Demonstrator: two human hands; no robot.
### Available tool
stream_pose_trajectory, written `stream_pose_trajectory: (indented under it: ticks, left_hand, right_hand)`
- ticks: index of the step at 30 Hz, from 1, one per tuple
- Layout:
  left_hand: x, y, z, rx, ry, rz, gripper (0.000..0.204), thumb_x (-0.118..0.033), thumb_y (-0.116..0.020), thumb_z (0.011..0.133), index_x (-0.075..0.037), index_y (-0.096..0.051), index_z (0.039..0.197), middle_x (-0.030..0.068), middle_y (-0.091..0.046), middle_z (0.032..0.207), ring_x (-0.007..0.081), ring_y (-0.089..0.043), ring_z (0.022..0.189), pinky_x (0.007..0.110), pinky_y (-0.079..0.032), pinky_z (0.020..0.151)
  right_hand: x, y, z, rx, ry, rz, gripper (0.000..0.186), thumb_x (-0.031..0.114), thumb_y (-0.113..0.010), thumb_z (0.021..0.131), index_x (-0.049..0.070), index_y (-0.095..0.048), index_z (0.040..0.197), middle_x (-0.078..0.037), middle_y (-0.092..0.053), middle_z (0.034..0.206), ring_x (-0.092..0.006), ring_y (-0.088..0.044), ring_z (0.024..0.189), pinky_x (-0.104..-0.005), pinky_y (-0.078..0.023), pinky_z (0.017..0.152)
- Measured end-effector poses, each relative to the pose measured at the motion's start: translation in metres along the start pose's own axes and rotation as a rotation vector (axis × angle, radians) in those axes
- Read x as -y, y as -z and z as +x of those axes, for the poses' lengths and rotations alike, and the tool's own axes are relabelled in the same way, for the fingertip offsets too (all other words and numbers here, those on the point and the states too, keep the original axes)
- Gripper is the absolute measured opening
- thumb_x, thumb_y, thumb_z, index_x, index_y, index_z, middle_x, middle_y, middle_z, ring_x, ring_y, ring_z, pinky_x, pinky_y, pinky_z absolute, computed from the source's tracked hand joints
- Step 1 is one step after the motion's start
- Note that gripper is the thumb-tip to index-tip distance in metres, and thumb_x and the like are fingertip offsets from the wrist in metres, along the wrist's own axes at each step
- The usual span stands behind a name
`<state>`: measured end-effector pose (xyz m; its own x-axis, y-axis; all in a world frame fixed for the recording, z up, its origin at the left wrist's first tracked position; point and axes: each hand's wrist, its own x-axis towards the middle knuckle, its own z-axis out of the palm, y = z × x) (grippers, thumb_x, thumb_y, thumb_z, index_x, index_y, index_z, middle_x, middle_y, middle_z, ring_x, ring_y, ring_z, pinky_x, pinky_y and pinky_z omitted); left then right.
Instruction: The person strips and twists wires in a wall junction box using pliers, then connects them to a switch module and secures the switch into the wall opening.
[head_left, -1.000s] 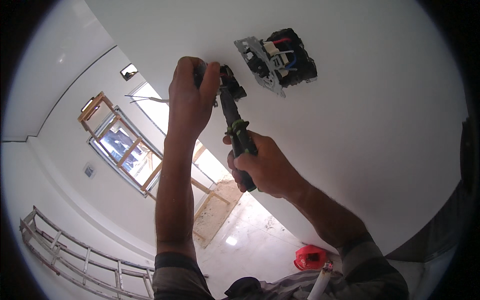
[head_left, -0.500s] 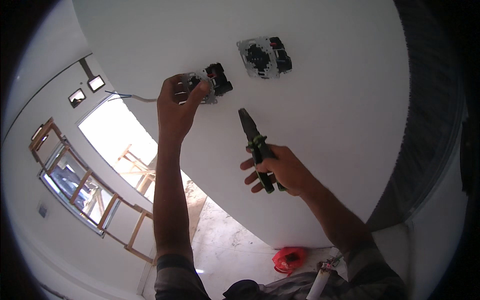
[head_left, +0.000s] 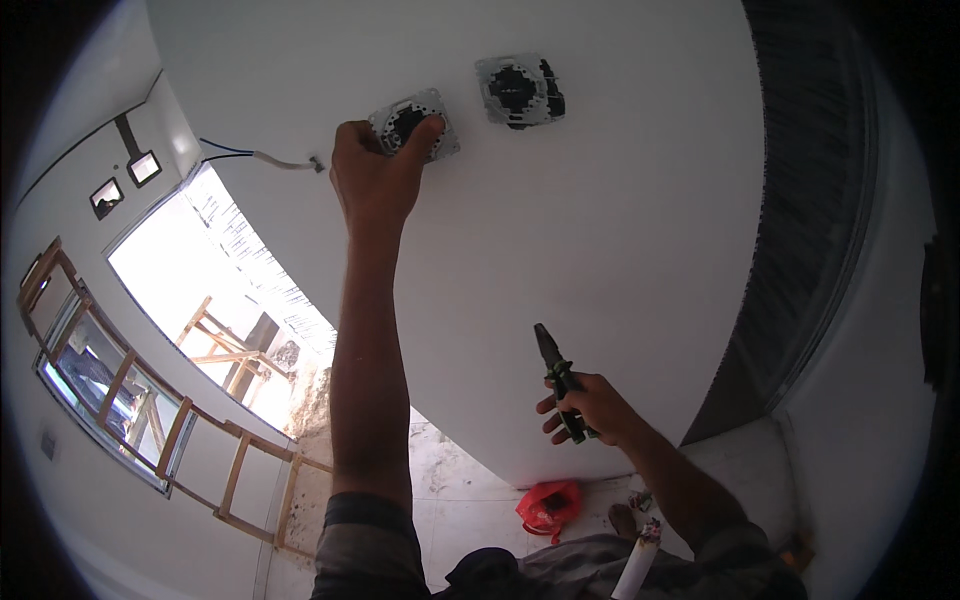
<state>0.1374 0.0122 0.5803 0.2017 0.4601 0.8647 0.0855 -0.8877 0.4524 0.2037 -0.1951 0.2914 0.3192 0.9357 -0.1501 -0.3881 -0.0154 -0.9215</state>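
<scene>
My left hand (head_left: 375,178) is raised to the white wall. Its thumb and fingers hold a wall socket insert (head_left: 405,118), a square metal frame with a black centre, by its edges. The insert faces me and sits close to the wall; what lies behind it is hidden. To its right, a second socket insert (head_left: 515,90) shows its black body at the right side. Lower down, away from both inserts, my right hand (head_left: 600,405) grips dark pliers with green parts (head_left: 553,355). Their closed-looking jaws point up and left.
Left of my left hand, a grey cable (head_left: 285,163) with bare-ended blue and dark wires sticks out of the wall. A red plastic bag (head_left: 550,508) lies on the floor at the wall's foot. A cigarette (head_left: 637,565) shows at the lower edge. Wooden framing (head_left: 170,430) stands left.
The left insert has turned from tilted, with its black body showing, to lying flatter toward the wall. My right hand has dropped down and rightward with the pliers. The whole view has shifted.
</scene>
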Motion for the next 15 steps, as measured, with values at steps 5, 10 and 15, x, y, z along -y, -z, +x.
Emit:
stream_pose_trajectory:
  ticks: [5, 10, 15]
  left_hand:
    - [-0.002, -0.004, -0.001, -0.078, -0.119, 0.119, 0.078, -0.053, -0.093, 0.066, 0.008, -0.059, 0.102, 0.0148, -0.064, 0.088, 0.025, -0.063, 0.079, 0.039, -0.054, 0.073]
    - [0.015, 0.015, 0.004, -0.034, -0.024, -0.053, 0.083, -0.054, -0.091, 0.068, 0.008, -0.06, 0.115, 0.0185, -0.069, 0.095, 0.0253, -0.068, 0.087, 0.037, -0.055, 0.079]
    - [0.048, 0.022, -0.013, -0.027, -0.03, -0.079, 0.069, -0.045, -0.085, 0.082, 0.005, -0.058, 0.121, 0.0112, -0.068, 0.083, 0.0135, -0.063, 0.065, 0.026, -0.05, 0.061]
  right_hand:
    - [-0.031, 0.034, -0.031, -0.135, -0.007, 0.049, 0.046, 0.0, -0.051, 0.085, -0.005, -0.046, 0.131, -0.024, -0.065, 0.109, -0.0344, -0.072, 0.084, -0.0469, -0.064, 0.068]
    - [-0.1, 0.077, -0.086, -0.376, -0.073, -0.004, 0.038, 0.002, -0.053, 0.087, -0.005, -0.049, 0.125, -0.023, -0.066, 0.106, -0.0333, -0.073, 0.079, -0.044, -0.063, 0.063]
    - [-0.215, 0.129, -0.146, -0.606, -0.31, -0.134, 0.022, 0.01, -0.06, 0.086, -0.006, -0.061, 0.102, -0.016, -0.068, 0.082, -0.028, -0.071, 0.065, -0.0397, -0.057, 0.053]
